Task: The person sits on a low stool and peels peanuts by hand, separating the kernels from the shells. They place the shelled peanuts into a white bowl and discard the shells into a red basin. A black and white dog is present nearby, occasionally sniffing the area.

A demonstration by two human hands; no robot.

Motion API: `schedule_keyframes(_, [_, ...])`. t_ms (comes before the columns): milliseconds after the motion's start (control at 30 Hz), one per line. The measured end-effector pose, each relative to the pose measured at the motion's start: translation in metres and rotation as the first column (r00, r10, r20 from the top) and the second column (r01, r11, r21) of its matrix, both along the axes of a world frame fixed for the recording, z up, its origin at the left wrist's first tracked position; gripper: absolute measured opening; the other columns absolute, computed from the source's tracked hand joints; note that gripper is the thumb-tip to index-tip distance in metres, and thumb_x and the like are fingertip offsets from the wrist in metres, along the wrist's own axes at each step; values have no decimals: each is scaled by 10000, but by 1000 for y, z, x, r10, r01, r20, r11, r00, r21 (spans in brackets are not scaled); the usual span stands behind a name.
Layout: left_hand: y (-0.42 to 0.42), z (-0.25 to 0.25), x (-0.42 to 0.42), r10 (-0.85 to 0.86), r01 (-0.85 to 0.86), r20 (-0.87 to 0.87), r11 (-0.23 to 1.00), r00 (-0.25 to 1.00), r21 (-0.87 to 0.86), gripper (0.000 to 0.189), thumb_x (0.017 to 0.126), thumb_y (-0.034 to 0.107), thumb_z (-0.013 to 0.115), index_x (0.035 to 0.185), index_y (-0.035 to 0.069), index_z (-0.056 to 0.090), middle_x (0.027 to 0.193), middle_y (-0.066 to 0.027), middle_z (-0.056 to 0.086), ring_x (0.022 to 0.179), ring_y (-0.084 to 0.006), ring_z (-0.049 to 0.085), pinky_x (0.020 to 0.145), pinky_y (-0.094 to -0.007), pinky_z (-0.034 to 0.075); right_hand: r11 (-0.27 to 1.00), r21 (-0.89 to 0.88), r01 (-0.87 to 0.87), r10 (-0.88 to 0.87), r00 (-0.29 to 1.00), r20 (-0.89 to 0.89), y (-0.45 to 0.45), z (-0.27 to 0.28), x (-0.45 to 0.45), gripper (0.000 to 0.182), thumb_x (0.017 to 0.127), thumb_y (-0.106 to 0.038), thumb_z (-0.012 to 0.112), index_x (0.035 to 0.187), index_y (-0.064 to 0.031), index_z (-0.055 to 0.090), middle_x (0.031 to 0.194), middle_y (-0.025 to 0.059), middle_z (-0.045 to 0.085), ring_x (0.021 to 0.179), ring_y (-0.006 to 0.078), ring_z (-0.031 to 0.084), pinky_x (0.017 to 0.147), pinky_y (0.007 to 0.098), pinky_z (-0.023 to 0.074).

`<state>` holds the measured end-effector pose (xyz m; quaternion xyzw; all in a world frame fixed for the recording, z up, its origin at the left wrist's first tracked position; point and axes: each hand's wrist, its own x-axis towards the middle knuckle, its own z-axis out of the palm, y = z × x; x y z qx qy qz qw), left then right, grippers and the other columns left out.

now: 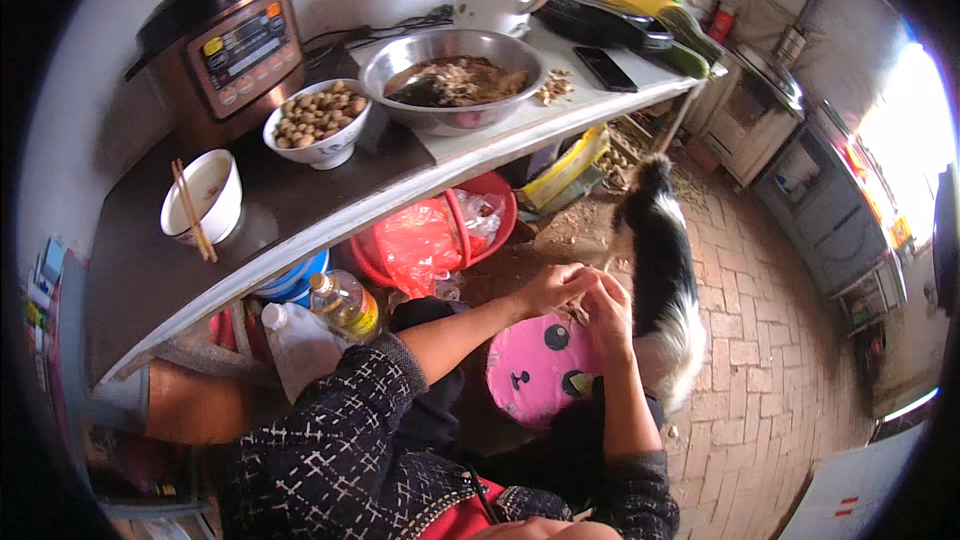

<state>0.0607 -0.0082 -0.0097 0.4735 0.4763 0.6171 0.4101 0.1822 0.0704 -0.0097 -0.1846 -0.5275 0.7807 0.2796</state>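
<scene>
My left hand (555, 289) and my right hand (609, 309) meet at the fingertips above a round pink stool top (529, 371) with a cartoon face. Both pinch at a small brown piece (576, 313), mostly covered by the fingers; its kind is not clear. On the counter stands a white bowl (330, 153) filled with small round brown nuts (319, 114). Beside it, a steel basin (450, 118) holds a wet-looking brown mass (457, 81). A little pile of pale brown bits (555, 87) lies right of the basin.
Chopsticks (192, 210) rest across a white bowl (225, 202) near the pressure cooker (225, 45). A black-and-white dog (664, 262) stands close by my right hand. Under the counter (300, 259) are a red basket (506, 225) and an oil bottle (349, 307). A phone (605, 69) lies on top.
</scene>
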Motion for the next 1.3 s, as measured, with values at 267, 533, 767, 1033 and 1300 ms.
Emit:
schedule_keyframes(267, [7, -10, 1, 54, -54, 7, 998, 998, -35, 403, 893, 428, 564, 944, 32, 617, 697, 52, 514, 619, -21, 457, 535, -196, 395, 991, -50, -121, 121, 993, 0, 17, -20, -1, 200, 887, -113, 517, 1023, 14, 590, 935, 50, 615, 819, 127, 587, 733, 243, 469])
schedule_keyframes(533, [-1, 5, 1, 197, -158, -315, 977, 929, 146, 357, 979, 336, 390, 935, 10, 529, 709, -90, 571, 683, -155, 583, 609, -327, 449, 967, -234, -102, 70, 987, -143, 10, 6, 0, 218, 892, -144, 569, 1059, -8, 605, 868, -7, 607, 690, 48, 514, 617, 187, 421])
schedule_keyframes(767, [2, -1, -1, 349, -298, -598, 936, 722, 187, 373, 962, 373, 372, 866, 28, 476, 728, -214, 576, 720, -414, 582, 585, -452, 445, 992, -123, -3, -8, 996, -88, 7, 0, 0, 215, 894, -88, 510, 1071, 11, 580, 873, 17, 600, 676, 59, 519, 606, 197, 442])
schedule_keyframes(1033, [2, -10, -2, 432, -392, -773, 883, 464, 257, 355, 953, 379, 385, 861, 52, 485, 717, -170, 583, 693, -377, 597, 569, -462, 464, 991, -125, 56, -58, 998, -8, 9, 0, -10, 242, 859, -71, 513, 1040, 59, 607, 865, 53, 619, 730, 107, 560, 658, 219, 454])
schedule_keyframes(1300, [8, -21, 3, 447, -397, -821, 867, 355, 301, 310, 945, 346, 415, 884, 53, 495, 777, -154, 601, 645, -344, 611, 514, -439, 487, 970, -232, 69, -88, 994, -71, 14, -11, -11, 234, 871, -67, 488, 1015, 84, 595, 858, 69, 615, 740, 118, 546, 678, 234, 436])
